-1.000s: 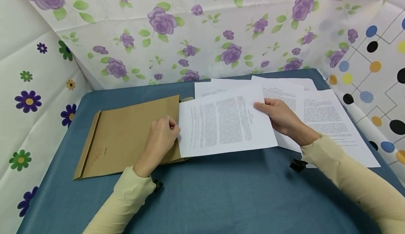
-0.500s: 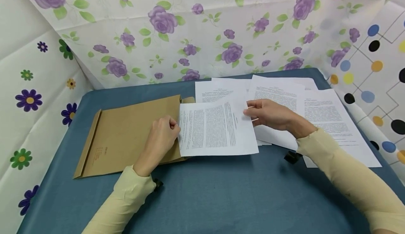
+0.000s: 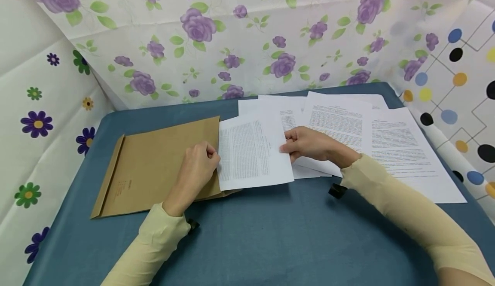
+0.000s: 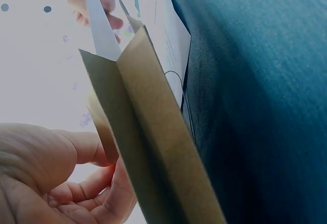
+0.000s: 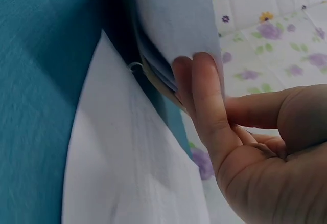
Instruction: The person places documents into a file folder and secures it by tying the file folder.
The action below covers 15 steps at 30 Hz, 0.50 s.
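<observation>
A brown paper envelope (image 3: 162, 165) lies on the left of the table, its mouth facing right. My left hand (image 3: 195, 174) pinches the upper layer at that mouth and lifts it, so the left wrist view shows the envelope (image 4: 163, 147) gaping. A printed sheet of paper (image 3: 247, 153) sits partway inside, its left part hidden by the envelope. At its outer edge my right hand (image 3: 309, 146) pinches the sheet between thumb and fingers, as the right wrist view also shows with the paper (image 5: 176, 14) between the fingertips (image 5: 204, 63).
Several printed sheets (image 3: 410, 157) lie overlapping at the right and back of the blue-covered table (image 3: 270, 238). A floral curtain (image 3: 247, 54) stands behind, with patterned cloths on both sides. A thin string (image 4: 179, 78) hangs by the envelope's mouth.
The right hand has moved left, sliding the sheet deeper into the envelope, after loosening and renewing its grip midway. The left hand has stayed at the envelope's mouth.
</observation>
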{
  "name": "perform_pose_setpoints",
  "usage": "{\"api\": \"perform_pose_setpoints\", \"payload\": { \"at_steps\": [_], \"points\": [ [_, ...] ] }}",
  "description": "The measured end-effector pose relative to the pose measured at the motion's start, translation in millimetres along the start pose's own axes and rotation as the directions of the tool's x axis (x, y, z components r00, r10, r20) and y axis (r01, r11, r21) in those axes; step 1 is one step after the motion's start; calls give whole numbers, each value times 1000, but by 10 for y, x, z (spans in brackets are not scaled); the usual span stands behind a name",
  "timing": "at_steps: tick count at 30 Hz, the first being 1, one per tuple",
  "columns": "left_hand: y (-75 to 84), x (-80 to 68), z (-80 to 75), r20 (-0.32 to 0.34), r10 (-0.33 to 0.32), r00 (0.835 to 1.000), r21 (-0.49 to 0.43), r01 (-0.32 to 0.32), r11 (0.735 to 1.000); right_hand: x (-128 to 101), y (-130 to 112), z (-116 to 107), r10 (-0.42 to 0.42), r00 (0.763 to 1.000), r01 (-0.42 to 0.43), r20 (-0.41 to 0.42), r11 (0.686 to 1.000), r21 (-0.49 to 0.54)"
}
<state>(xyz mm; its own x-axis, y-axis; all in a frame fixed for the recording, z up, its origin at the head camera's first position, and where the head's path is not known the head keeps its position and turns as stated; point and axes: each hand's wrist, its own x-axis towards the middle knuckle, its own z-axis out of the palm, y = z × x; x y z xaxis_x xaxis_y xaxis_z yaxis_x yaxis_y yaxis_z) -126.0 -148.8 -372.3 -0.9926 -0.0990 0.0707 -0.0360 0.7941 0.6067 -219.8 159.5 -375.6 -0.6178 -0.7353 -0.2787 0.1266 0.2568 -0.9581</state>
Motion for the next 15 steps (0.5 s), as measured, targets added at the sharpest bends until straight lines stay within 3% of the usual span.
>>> {"api": "perform_pose_setpoints", "payload": {
  "at_steps": [5, 10, 15],
  "points": [
    [-7, 21, 14, 7, -11, 1000, 7, 11, 1000, 87, 1, 71, 16, 1000, -16, 14, 1000, 27],
    [-6, 27, 11, 1, -13, 1000, 13, 13, 1000, 40, -5, 30, 59, 997, -58, -54, 998, 17],
    [-5, 23, 9, 1, -10, 1000, 8, 10, 1000, 108, 47, 25, 45, 993, -42, -109, 999, 23]
  ]
}}
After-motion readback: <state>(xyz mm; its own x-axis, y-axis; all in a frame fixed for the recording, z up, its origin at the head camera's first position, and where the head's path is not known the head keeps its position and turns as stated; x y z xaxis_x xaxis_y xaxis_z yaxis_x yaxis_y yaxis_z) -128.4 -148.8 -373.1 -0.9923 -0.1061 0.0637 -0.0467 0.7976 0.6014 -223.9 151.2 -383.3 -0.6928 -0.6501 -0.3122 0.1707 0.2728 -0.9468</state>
